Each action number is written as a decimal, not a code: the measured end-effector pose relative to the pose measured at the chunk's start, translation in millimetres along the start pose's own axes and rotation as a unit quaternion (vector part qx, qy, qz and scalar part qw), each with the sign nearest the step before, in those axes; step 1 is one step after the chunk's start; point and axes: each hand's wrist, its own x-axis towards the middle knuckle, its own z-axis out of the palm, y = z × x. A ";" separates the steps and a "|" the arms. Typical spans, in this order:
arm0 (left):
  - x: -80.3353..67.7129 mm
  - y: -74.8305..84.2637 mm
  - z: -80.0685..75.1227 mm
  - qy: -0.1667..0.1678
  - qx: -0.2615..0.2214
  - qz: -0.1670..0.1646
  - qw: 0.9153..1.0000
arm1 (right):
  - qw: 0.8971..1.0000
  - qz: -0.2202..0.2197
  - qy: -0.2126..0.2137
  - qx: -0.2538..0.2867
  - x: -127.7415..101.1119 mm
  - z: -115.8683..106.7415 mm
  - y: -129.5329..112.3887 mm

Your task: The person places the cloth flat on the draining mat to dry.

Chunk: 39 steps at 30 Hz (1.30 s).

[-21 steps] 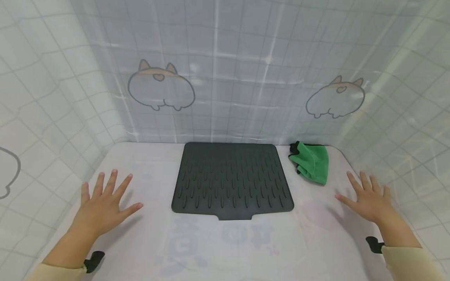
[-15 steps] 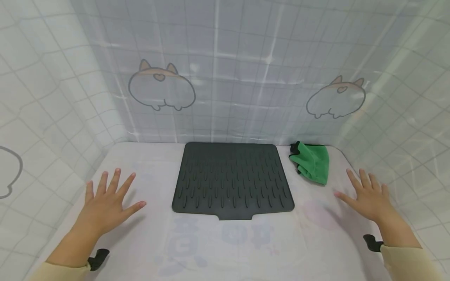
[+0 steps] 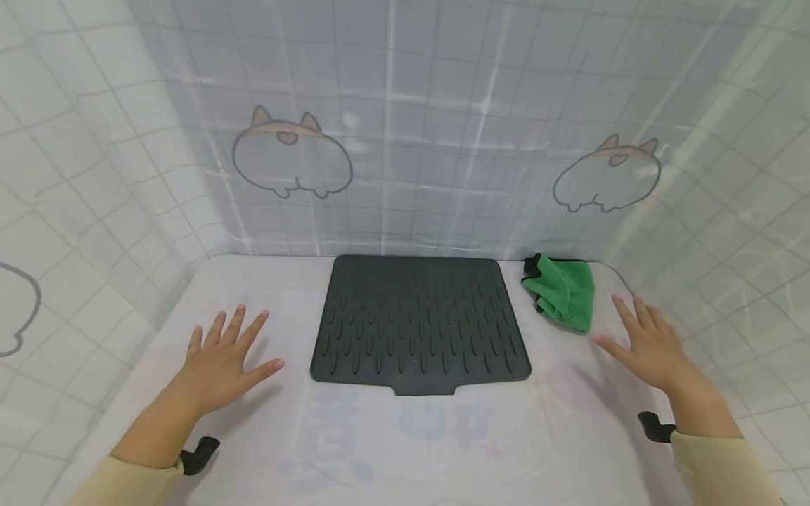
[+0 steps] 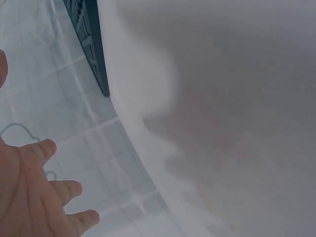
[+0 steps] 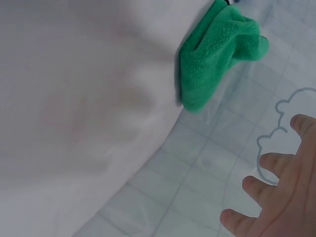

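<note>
A dark grey ridged mat [image 3: 420,320] lies flat at the back middle of the white table, its short tab toward me. To its right is a crumpled green cloth [image 3: 565,294] with black edging, also seen in the right wrist view as green cloth [image 5: 217,59]. My left hand [image 3: 218,369] hovers left of the mat with fingers spread, holding nothing. On the other side my right hand [image 3: 652,351] is held above the table, fingers spread, nearest the cloth and apart from it. Both palms face down, and shadows fall beneath them.
White tiled-pattern sheeting [image 3: 443,140] with cartoon animal outlines stands behind the table and along both sides. The white table cover [image 3: 405,450] carries faint printed shapes. A black strap piece [image 3: 200,455] shows at the left wrist and another strap piece [image 3: 656,427] at the right.
My left hand has moved to the right, toward the mat. My right hand has shifted slightly left, closer to the cloth. The mat and cloth lie where they were.
</note>
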 end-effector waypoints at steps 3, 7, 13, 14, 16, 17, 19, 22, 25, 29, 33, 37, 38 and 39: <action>3.6 5.3 -0.7 -0.007 -0.005 0.003 1.000 | 1.000 -0.002 -0.003 0.019 3.4 0.9 -2.8; 7.4 11.2 0.1 -0.011 -0.006 0.006 1.000 | 1.000 -0.004 -0.002 0.030 8.2 2.3 -6.8; 13.8 16.8 7.4 -0.014 -0.009 0.012 1.000 | 0.999 -0.016 0.007 0.032 17.8 4.1 -14.1; 14.8 17.7 8.8 -0.016 -0.009 0.012 1.000 | 0.999 -0.019 0.010 0.036 19.7 4.9 -15.2; 16.6 19.2 11.1 -0.020 -0.011 0.013 1.000 | 0.999 -0.019 0.012 0.048 23.8 7.2 -16.5; 17.5 20.0 11.9 -0.022 -0.013 0.013 1.000 | 0.998 -0.021 0.013 0.054 26.2 8.6 -16.4; 18.9 21.9 12.9 -0.027 -0.016 0.013 0.999 | 0.998 -0.019 0.016 0.063 30.8 11.2 -16.8; 20.9 24.4 13.5 -0.029 -0.023 0.016 0.999 | 0.997 -0.023 0.023 0.068 37.1 14.2 -17.0; 22.8 26.8 14.0 -0.032 -0.033 0.023 0.999 | 0.996 -0.031 0.034 0.070 42.3 16.6 -17.5; 25.4 29.5 15.2 -0.043 -0.048 0.029 0.997 | 0.995 -0.043 0.047 0.079 48.3 20.0 -17.7; 29.0 32.7 16.6 -0.052 -0.055 0.033 0.997 | 0.993 -0.045 0.054 0.094 52.8 22.0 -19.4; 33.8 34.7 18.9 -0.057 -0.060 0.038 0.996 | 0.993 -0.035 0.051 0.101 58.5 23.3 -20.7; 35.0 35.1 19.4 -0.059 -0.062 0.038 0.996 | 0.993 -0.032 0.050 0.102 60.1 23.8 -21.0; 36.2 35.6 19.6 -0.061 -0.065 0.038 0.995 | 0.993 -0.028 0.049 0.102 61.8 24.3 -21.3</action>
